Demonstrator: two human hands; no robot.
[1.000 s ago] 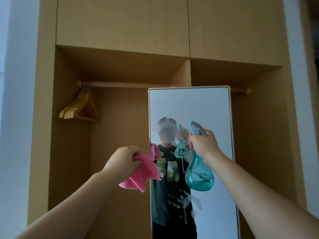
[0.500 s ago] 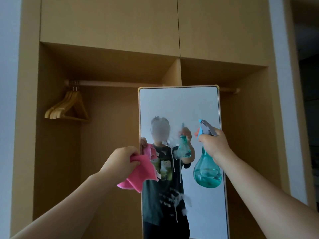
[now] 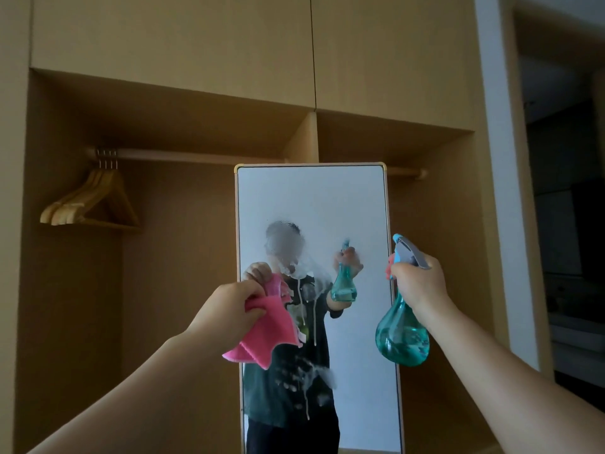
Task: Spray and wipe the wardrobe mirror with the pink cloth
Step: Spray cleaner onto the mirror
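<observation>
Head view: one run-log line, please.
left hand grips pink cloth | right hand grips teal pear-shaped spray bottle | gold-framed mirror sprayed, drips running

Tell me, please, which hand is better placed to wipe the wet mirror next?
Left. The left hand grips the pink cloth near the drips on the mirror; the right hand holds the spray bottle.

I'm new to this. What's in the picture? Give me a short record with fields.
Mirror: spray patches and drips on the glass
Left hand: grips pink cloth near the mirror's left edge
Right hand: holds teal spray bottle by its neck
Wardrobe: wooden hangers on the rail, upper left
</observation>
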